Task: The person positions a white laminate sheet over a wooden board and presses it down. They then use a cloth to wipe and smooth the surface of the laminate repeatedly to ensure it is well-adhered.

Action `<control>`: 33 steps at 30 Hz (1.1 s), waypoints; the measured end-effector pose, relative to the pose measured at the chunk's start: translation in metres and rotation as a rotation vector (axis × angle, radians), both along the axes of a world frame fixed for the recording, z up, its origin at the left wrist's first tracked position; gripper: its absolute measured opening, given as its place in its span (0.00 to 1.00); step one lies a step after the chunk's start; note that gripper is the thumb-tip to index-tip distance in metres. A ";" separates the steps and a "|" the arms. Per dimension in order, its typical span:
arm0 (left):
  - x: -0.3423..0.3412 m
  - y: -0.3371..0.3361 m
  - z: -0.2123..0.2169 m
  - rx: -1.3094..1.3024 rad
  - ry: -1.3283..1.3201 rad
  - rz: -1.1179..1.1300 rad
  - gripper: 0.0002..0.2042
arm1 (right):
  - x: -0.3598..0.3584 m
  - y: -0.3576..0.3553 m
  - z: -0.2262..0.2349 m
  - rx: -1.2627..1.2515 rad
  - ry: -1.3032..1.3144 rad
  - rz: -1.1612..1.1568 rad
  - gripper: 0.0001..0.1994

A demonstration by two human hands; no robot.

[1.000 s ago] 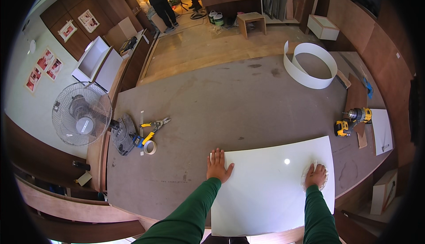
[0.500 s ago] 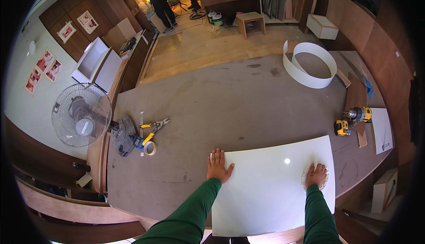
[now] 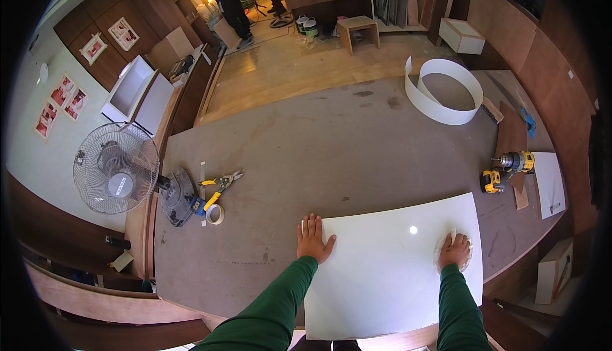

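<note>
A glossy white panel (image 3: 382, 274) lies on the brown worktable at my near side, its front edge close to my body. My left hand (image 3: 313, 239) rests flat on its far left corner, fingers stretched out and thumb apart. On the right part of the panel, my right hand (image 3: 454, 249) presses down on a crumpled whitish cloth (image 3: 468, 263), fingers bent over it. The cloth shows around the hand on both sides. A bright light spot reflects off the panel between my hands.
On the worktable (image 3: 287, 141) lie yellow-handled snips (image 3: 223, 185), a tape roll (image 3: 215, 214), a coiled white strip (image 3: 449, 118) and a yellow cordless drill (image 3: 510, 163). A fan (image 3: 118, 169) stands left. A person (image 3: 226, 7) stoops at the far left.
Both hands stay in nearly the same place on the panel. The far person has bent lower. The whole view has shifted slightly.
</note>
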State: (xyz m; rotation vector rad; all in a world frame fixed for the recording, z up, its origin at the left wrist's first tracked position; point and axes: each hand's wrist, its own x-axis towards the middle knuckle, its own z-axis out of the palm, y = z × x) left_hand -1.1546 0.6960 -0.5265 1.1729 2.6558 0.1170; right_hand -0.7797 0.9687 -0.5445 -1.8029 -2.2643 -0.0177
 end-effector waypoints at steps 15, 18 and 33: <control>-0.002 -0.001 0.001 -0.013 0.003 -0.002 0.42 | -0.004 -0.003 0.006 0.000 0.009 0.007 0.18; -0.001 -0.001 0.000 -0.005 -0.002 -0.002 0.42 | -0.002 -0.002 0.004 0.009 0.008 0.006 0.18; 0.000 -0.001 -0.002 0.020 0.003 0.000 0.42 | -0.002 -0.001 0.004 0.000 -0.001 -0.001 0.18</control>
